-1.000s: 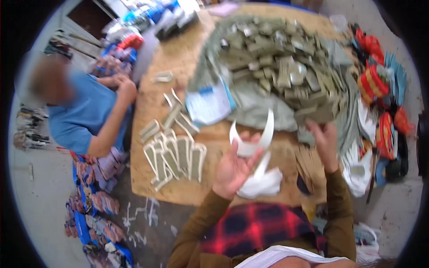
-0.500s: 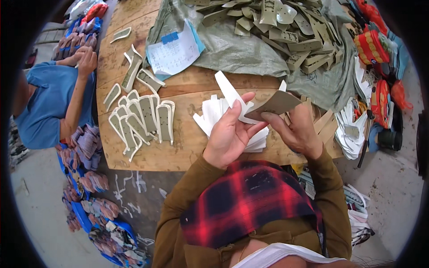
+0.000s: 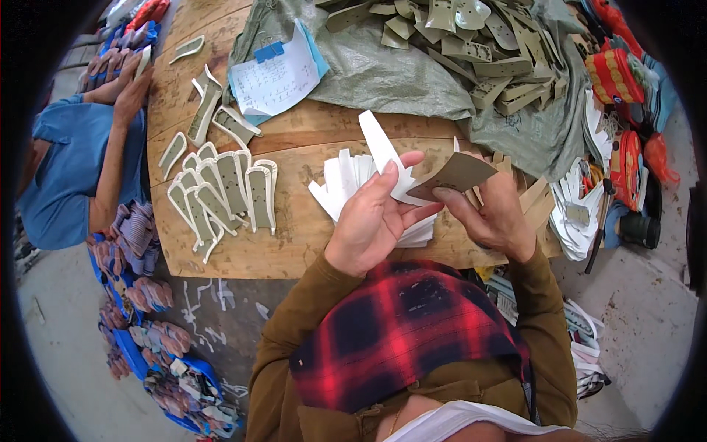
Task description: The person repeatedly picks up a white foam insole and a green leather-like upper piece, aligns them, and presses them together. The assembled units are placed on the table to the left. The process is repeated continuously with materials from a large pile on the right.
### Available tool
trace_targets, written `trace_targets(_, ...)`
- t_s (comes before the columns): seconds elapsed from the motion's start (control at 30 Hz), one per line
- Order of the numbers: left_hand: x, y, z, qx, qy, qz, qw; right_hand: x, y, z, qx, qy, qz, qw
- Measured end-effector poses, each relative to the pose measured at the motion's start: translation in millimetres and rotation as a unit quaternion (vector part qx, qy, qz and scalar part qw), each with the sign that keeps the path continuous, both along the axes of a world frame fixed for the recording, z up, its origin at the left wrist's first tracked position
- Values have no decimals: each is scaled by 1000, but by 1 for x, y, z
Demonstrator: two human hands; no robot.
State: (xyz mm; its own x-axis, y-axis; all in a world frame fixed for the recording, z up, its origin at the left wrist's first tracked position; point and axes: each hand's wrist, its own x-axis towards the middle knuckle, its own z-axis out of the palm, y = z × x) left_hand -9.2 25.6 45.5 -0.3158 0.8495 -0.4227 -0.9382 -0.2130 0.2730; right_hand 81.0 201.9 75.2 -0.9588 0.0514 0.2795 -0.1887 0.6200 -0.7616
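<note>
My left hand (image 3: pixel 370 227) is closed on a white strip (image 3: pixel 378 141), pinched between thumb and fingers, its free end pointing up and away. My right hand (image 3: pixel 499 215) grips a curved olive-grey plate (image 3: pixel 462 175), thumb on the near face and fingers behind. The strip's lower part meets the plate's left end; whether they are joined there I cannot tell. A thin white tip stands up behind the plate's far edge. Under my hands lies a pile of white strips (image 3: pixel 340 181). To its left rest several white-edged olive plates (image 3: pixel 259 199), overlapping.
A green woven sheet (image 3: pixel 383 85) bears a heap of bare olive plates (image 3: pixel 508 68). Clipped papers (image 3: pixel 276 82) lie by it on the wooden table (image 3: pixel 309 247). At left a co-worker in a blue shirt (image 3: pixel 70 173) handles a pale piece. More white strips (image 3: pixel 576 225) hang at right.
My view has shifted slightly, so the table's things appear a little further left. My hands keep nearly the same hold. The co-worker's hands have moved, and a pale piece now shows in them.
</note>
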Motion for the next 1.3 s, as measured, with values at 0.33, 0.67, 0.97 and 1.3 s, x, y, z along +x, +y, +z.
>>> trace_targets(0.33,-1,1,1,-10,12,-6,1000,0,-2,0,4,-10,0,1000)
trace_targets(0.67,3,0,5,-12,54,-5,998,3,-4,-4,28,5,-2,1000)
trace_targets(0.97,-15,-6,26,-240,538,51,807,13,-19,-10,109,146,-22,983)
trace_targets(1.3,3,-15,39,-235,782,87,570,17,-30,-4,189,109,-50,975)
